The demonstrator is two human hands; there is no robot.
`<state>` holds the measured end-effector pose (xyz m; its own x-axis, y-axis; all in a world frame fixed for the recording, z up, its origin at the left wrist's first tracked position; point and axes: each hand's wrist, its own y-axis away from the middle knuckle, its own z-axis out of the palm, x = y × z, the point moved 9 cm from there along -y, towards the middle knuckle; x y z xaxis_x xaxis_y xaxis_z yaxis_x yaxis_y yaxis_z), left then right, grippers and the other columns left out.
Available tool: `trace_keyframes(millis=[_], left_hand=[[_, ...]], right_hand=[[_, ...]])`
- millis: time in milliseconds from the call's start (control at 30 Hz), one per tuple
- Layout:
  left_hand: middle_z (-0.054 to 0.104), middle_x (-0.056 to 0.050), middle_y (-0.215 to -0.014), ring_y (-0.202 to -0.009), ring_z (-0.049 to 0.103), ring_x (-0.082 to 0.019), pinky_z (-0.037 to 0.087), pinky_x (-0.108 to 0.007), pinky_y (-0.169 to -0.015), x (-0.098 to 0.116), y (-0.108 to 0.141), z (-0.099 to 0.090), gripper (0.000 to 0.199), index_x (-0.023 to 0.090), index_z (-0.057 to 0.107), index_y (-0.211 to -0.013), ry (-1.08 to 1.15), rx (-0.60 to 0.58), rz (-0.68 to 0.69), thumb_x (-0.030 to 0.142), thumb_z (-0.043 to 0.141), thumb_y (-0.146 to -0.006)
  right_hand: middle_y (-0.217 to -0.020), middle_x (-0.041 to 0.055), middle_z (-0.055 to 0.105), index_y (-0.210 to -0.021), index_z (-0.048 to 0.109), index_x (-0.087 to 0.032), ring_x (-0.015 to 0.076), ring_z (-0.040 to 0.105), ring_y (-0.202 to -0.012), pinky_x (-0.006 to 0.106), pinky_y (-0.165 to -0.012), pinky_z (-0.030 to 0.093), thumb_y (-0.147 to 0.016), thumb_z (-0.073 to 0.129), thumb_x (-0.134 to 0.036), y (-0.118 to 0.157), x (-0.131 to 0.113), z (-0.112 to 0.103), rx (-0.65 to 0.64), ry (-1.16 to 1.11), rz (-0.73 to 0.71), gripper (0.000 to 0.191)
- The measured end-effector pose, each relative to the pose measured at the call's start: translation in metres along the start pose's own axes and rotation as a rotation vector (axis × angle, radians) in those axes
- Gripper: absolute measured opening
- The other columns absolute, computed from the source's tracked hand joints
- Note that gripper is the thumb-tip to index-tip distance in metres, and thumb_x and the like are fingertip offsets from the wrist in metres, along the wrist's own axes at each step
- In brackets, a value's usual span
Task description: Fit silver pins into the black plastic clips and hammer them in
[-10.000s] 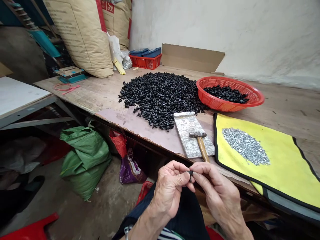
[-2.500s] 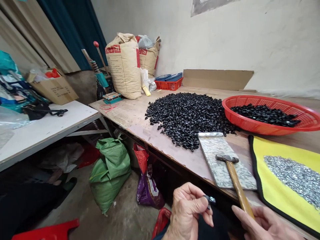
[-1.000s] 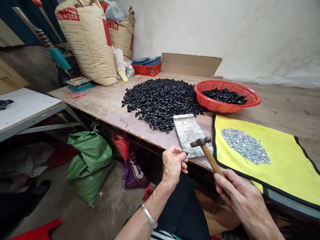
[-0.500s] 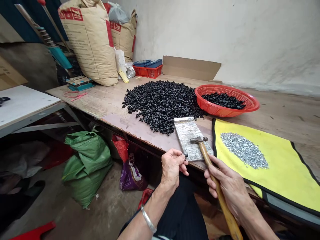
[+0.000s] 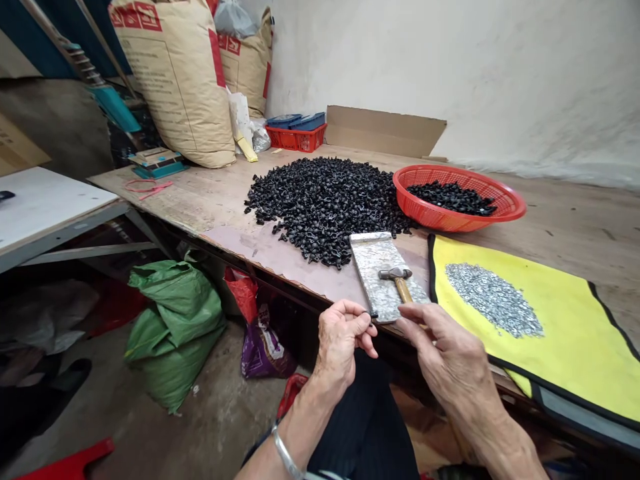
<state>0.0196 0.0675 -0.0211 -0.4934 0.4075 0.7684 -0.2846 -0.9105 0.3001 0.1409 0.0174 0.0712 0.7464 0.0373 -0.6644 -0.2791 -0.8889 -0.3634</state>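
My left hand point(image 5: 345, 333) is closed, pinching a small black plastic piece point(image 5: 373, 315) between thumb and fingertips at the near edge of a worn, silvery metal plate point(image 5: 373, 267). To its right, my right hand point(image 5: 447, 353) is wrapped over the wooden handle of a hammer point(image 5: 401, 288), back of the hand upward. Its thumb and index finger reach forward along the handle, and the palm hides most of the grip. The hammer's head lies over the plate. Beyond the plate spreads a heap of similar black pieces point(image 5: 325, 200).
A red basket point(image 5: 460, 217) holds more black pieces. Small shiny metal bits point(image 5: 493, 300) lie on a yellow cloth point(image 5: 565, 313) at the right. Paper sacks point(image 5: 173, 80) and a red tray point(image 5: 297, 140) stand at the back. Below the table edge is a green sack point(image 5: 173, 327).
My right hand has moved up the hammer handle and turned over, coming closer to the left hand. The hammer head has barely shifted. My left hand keeps its pinch on the black piece.
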Motion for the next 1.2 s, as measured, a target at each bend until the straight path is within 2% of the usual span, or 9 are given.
trace_keyframes(millis=[100, 200, 367, 567, 733, 833, 900, 1033, 1200], left_hand=[[0.06, 0.0, -0.05, -0.032, 0.045, -0.007, 0.042, -0.019, -0.032, 0.001, 0.004, 0.003, 0.019, 0.012, 0.053, -0.069, 0.001, -0.019, -0.005, 0.022, 0.068, -0.062], [0.059, 0.0, -0.05, -0.032, 0.045, -0.007, 0.042, -0.019, -0.031, 0.0, 0.007, 0.005, 0.018, 0.012, 0.054, -0.069, -0.01, -0.034, -0.015, 0.022, 0.067, -0.063], [0.059, 0.0, -0.049, -0.031, 0.045, -0.007, 0.041, -0.019, -0.031, -0.003, 0.008, 0.007, 0.017, 0.012, 0.054, -0.068, -0.01, -0.039, -0.02, 0.021, 0.067, -0.062], [0.058, 0.0, -0.048, -0.03, 0.045, -0.007, 0.038, -0.019, -0.031, -0.005, 0.011, 0.012, 0.016, 0.012, 0.055, -0.065, -0.042, -0.066, -0.022, 0.022, 0.068, -0.062], [0.058, 0.001, -0.047, -0.031, 0.046, -0.007, 0.036, -0.018, -0.032, -0.002, 0.013, 0.013, 0.015, 0.012, 0.057, -0.065, -0.121, -0.089, 0.012, 0.022, 0.068, -0.064], [0.058, 0.001, -0.047, -0.033, 0.046, -0.008, 0.037, -0.018, -0.033, -0.001, 0.014, 0.012, 0.014, 0.013, 0.057, -0.065, -0.136, -0.108, 0.021, 0.021, 0.068, -0.064], [0.058, 0.001, -0.048, -0.033, 0.046, -0.008, 0.038, -0.018, -0.034, 0.001, 0.014, 0.012, 0.013, 0.013, 0.058, -0.065, -0.134, -0.121, 0.031, 0.02, 0.068, -0.064], [0.059, 0.0, -0.048, -0.034, 0.047, -0.008, 0.038, -0.018, -0.035, 0.003, 0.015, 0.012, 0.012, 0.013, 0.057, -0.066, -0.11, -0.153, 0.041, 0.02, 0.067, -0.066], [0.06, -0.001, -0.05, -0.037, 0.05, -0.01, 0.038, -0.019, -0.034, 0.001, 0.017, 0.014, 0.014, 0.013, 0.056, -0.068, -0.05, -0.161, -0.008, 0.02, 0.068, -0.067]], right_hand=[[-0.082, 0.0056, 0.065, -0.085, 0.063, -0.02, 0.0188, 0.06, -0.074, 0.031, -0.068, 0.046, -0.077, 0.053, -0.033, -0.004, 0.009, 0.019, -0.108, -0.216, 0.103, 0.018], [-0.076, 0.0031, 0.065, -0.082, 0.064, -0.02, 0.0169, 0.059, -0.068, 0.029, -0.065, 0.045, -0.075, 0.056, -0.033, -0.004, 0.014, 0.033, -0.199, -0.335, 0.211, 0.017], [-0.06, -0.0007, 0.06, -0.07, 0.063, -0.019, 0.0136, 0.055, -0.058, 0.026, -0.059, 0.043, -0.072, 0.059, -0.033, 0.0, 0.017, 0.039, -0.254, -0.457, 0.312, 0.015], [-0.06, 0.0012, 0.061, -0.069, 0.061, -0.015, 0.0142, 0.057, -0.058, 0.027, -0.059, 0.044, -0.07, 0.063, -0.03, 0.005, 0.029, 0.049, -0.328, -0.668, 0.468, 0.014], [-0.054, -0.0014, 0.059, -0.07, 0.06, -0.015, 0.0103, 0.051, -0.047, 0.023, -0.048, 0.038, -0.063, 0.064, -0.022, 0.008, 0.03, 0.049, -0.319, -0.803, 0.6, 0.011], [-0.052, -0.0015, 0.059, -0.068, 0.06, -0.014, 0.0079, 0.048, -0.043, 0.02, -0.044, 0.035, -0.061, 0.064, -0.021, 0.011, 0.026, 0.05, -0.318, -0.85, 0.631, 0.01], [-0.052, 0.0, 0.06, -0.063, 0.059, -0.014, 0.0077, 0.048, -0.043, 0.02, -0.044, 0.036, -0.063, 0.065, -0.022, 0.014, 0.023, 0.053, -0.342, -0.907, 0.637, 0.01], [-0.052, 0.0006, 0.061, -0.067, 0.06, -0.013, 0.009, 0.051, -0.04, 0.02, -0.041, 0.039, -0.066, 0.066, -0.025, 0.02, 0.02, 0.056, -0.353, -1.0, 0.662, 0.014], [-0.052, 0.0032, 0.064, -0.065, 0.059, -0.012, 0.0114, 0.057, -0.043, 0.021, -0.044, 0.045, -0.062, 0.069, -0.02, 0.018, 0.016, 0.054, -0.328, -1.052, 0.662, 0.013]])
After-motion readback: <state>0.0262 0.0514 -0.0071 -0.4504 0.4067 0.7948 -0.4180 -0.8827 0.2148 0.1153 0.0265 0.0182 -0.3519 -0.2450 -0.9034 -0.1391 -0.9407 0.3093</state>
